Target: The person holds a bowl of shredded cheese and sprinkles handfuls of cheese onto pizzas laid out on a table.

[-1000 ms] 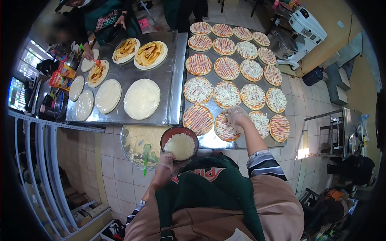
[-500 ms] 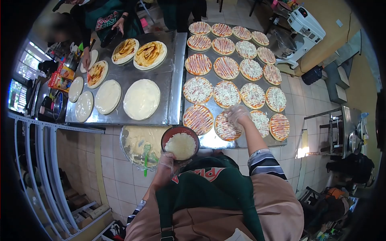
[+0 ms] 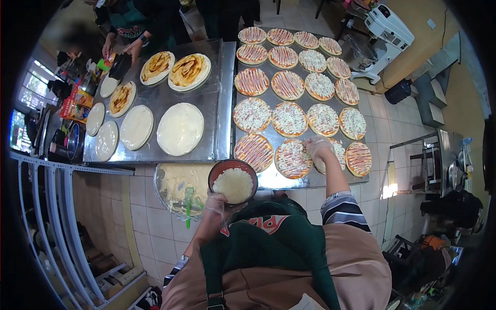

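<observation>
In a clear plastic glove, my left hand (image 3: 216,202) grips the near-left rim of a dark bowl with a reddish inside (image 3: 219,169). Grated white cheese (image 3: 233,186) fills much of this bowl, which is held in front of my apron. My right hand (image 3: 319,146), also gloved, is just above the nearest row of pizzas, its fingers bunched together around grated cheese, which they mostly hide. Below and left of the fingers lies a pizza (image 3: 292,160) with red sauce stripes and scattered cheese. Partly covered by my right hand and wrist is another cheese-topped pizza (image 3: 338,153).
Rows of pizzas cover the right metal table (image 3: 268,181). Dough rounds (image 3: 181,129), some sauced, lie on the left table (image 3: 219,103). A co-worker's hands (image 3: 135,49) hold a dark container there. Below stands a tub of pale spread (image 3: 175,181) with a green-handled spatula (image 3: 188,206).
My right hand has shifted right, from over the striped pizza to the gap beside it. More cheese shows on that pizza. The co-worker's hands have come together, lifting from the dough round.
</observation>
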`<state>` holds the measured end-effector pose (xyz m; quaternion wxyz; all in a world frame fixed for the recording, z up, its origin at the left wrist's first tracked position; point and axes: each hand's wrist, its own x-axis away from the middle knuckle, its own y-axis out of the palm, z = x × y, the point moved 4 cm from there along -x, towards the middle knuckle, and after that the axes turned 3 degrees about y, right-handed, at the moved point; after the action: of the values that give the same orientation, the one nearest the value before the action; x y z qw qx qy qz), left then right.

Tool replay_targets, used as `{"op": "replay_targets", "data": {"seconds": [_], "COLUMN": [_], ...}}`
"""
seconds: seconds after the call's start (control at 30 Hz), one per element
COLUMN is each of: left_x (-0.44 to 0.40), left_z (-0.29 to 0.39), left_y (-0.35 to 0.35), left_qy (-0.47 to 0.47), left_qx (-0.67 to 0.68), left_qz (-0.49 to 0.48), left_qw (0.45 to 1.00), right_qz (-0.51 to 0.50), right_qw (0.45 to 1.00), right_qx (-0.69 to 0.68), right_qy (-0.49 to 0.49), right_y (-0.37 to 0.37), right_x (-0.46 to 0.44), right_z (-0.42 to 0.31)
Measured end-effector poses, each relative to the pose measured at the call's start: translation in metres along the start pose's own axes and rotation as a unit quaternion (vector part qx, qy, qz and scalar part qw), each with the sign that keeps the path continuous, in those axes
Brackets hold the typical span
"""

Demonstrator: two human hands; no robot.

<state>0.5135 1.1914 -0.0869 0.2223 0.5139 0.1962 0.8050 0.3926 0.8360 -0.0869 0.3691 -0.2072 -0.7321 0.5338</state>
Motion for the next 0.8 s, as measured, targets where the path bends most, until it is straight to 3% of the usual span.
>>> {"op": "replay_targets", "data": {"seconds": [0.23,0.37,0.47,0.53,0.57,0.63,0.67,0.73,0.8], "left_x": [-0.003,-0.007,-0.008,-0.011,-0.011,-0.012,-0.012,-0.012,-0.013], "left_z": [0.001,0.001,-0.001,-0.002,-0.002,-0.002,-0.003,-0.003,-0.004], "left_y": [-0.007,-0.003,-0.002,0.002,0.000,-0.002,-0.002,-0.006,-0.008], "left_qy": [-0.005,-0.006,-0.009,-0.010,-0.011,-0.012,-0.012,-0.013,-0.014], "left_qx": [-0.009,-0.017,-0.025,-0.031,-0.033,-0.035,-0.035,-0.034,-0.034], "left_qz": [0.006,0.012,0.018,0.020,0.021,0.024,0.025,0.027,0.029], "left_qw": [1.000,1.000,0.999,0.999,0.999,0.999,0.999,0.999,0.999], "right_qz": [-0.088,-0.065,-0.034,0.017,0.017,-0.027,-0.027,-0.068,-0.074], "right_qw": [0.978,0.992,0.981,0.979,0.979,0.999,0.999,0.990,0.984], "right_qx": [-0.152,-0.094,-0.190,0.113,0.113,-0.017,-0.016,-0.054,-0.107], "right_qy": [0.111,0.049,0.026,-0.168,-0.167,0.018,0.018,0.115,0.123], "right_y": [0.022,0.034,0.039,0.036,0.036,0.030,0.026,-0.001,0.010], "right_x": [0.041,0.033,0.019,0.014,0.013,0.013,0.018,0.046,0.054], "right_z": [0.019,-0.015,-0.028,-0.043,-0.040,-0.023,-0.019,-0.015,-0.003]}}
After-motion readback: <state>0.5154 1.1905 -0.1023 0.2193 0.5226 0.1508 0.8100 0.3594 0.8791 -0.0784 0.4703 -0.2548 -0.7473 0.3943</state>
